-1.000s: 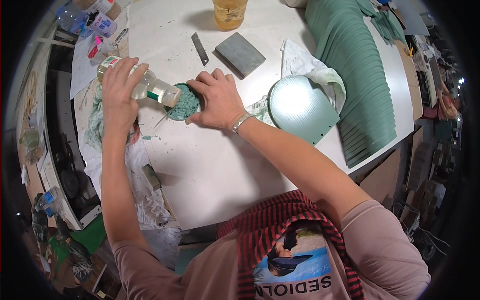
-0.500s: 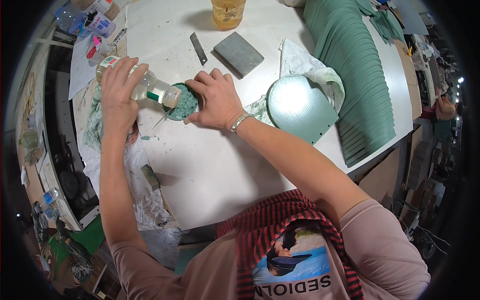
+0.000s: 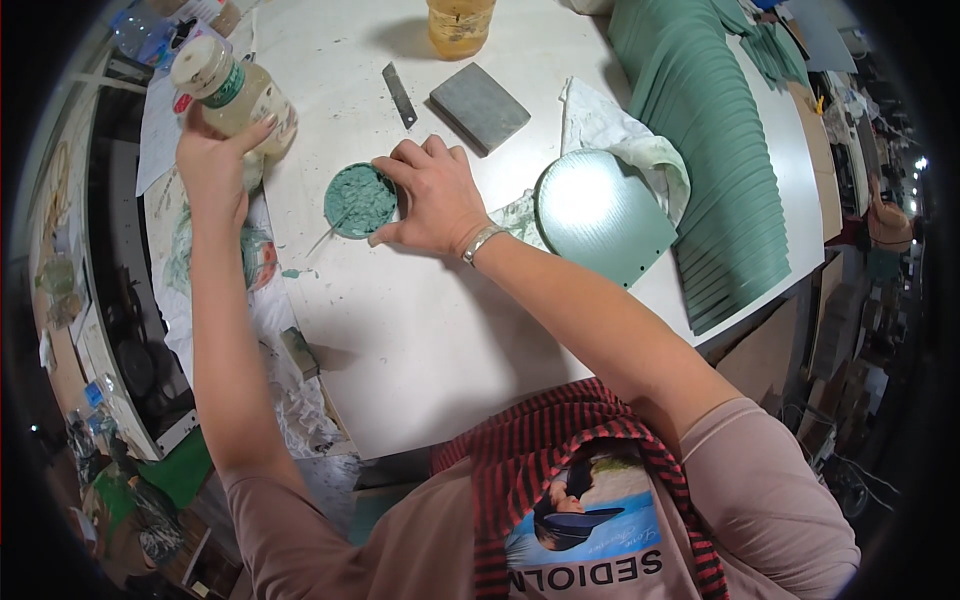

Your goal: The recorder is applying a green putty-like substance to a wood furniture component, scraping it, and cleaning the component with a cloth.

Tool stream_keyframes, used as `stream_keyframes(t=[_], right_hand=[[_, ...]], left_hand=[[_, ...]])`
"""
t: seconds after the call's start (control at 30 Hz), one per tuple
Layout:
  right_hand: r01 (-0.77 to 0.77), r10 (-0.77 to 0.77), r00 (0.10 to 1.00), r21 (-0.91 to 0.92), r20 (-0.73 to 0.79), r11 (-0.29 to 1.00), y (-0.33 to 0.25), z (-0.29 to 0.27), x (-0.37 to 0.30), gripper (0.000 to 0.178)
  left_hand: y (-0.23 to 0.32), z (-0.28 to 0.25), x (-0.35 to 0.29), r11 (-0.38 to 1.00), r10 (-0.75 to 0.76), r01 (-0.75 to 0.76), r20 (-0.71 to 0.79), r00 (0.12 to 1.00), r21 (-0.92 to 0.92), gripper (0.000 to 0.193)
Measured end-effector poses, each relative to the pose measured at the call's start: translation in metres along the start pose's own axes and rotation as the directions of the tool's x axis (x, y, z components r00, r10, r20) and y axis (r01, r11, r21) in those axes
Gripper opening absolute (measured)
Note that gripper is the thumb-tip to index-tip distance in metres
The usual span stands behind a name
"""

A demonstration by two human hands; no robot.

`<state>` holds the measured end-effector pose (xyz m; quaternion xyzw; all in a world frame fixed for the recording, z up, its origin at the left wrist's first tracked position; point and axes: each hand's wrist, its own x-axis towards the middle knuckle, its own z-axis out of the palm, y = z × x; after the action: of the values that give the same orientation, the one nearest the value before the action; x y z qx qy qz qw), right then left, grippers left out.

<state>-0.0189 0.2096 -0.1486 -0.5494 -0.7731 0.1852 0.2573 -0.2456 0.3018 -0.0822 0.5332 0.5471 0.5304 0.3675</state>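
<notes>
My left hand [image 3: 215, 165] grips a clear plastic bottle [image 3: 258, 100] with a green neck band, its mouth up and tilted, above the table's left side. A small round tub [image 3: 362, 202] of crumbly green paste sits on the white table, a thin stick leaning out over its near rim. Curled around the tub's right side, my right hand [image 3: 425, 195] holds it by the rim with thumb and fingers. To the right lies a glossy green panel [image 3: 598, 212] with one rounded end, partly on a stained white cloth [image 3: 650, 150].
Beyond my hands lie a dark flat blade [image 3: 398, 96] and a grey block [image 3: 480, 108]. A jar of amber liquid [image 3: 460, 25] stands at the far edge. Many green strips [image 3: 700, 170] are stacked along the right. A small block [image 3: 299, 352] rests at the table's left edge.
My left hand has lifted the bottle away from the tub, up and left, and turned it from pouring tilt to mouth up. My right hand stays at the tub.
</notes>
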Motion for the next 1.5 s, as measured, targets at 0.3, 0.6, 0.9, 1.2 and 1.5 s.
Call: stream_keyframes(t=[0.3, 0.6, 0.9, 1.2, 1.5], right_hand=[[0.004, -0.004, 1.0, 0.008, -0.003, 1.0, -0.002, 0.001, 0.001, 0.079], [0.014, -0.013, 1.0, 0.025, -0.024, 1.0, 0.002, -0.001, 0.0, 0.075], [0.008, -0.008, 1.0, 0.007, -0.005, 1.0, -0.001, 0.001, -0.002, 0.079], [0.008, -0.008, 1.0, 0.022, -0.003, 1.0, 0.0, 0.0, -0.001, 0.078], [0.005, -0.005, 1.0, 0.044, 0.0, 0.999, 0.0, 0.0, -0.001, 0.081]], left_hand=[[0.011, 0.0, -0.001, 0.961, -0.185, 0.173, 0.037, 0.982, 0.216, 0.052], [0.036, -0.001, -0.133, 0.616, 0.088, -0.3, 0.315, 0.945, 0.729, 0.029], [0.015, 0.009, -0.123, 0.613, 0.375, -0.482, 0.306, 0.875, 0.626, 0.006], [0.016, 0.014, -0.113, 0.586, 0.391, -0.508, 0.328, 0.86, 0.632, 0.007], [0.016, 0.018, -0.104, 0.623, 0.384, -0.483, 0.297, 0.874, 0.616, 0.008]])
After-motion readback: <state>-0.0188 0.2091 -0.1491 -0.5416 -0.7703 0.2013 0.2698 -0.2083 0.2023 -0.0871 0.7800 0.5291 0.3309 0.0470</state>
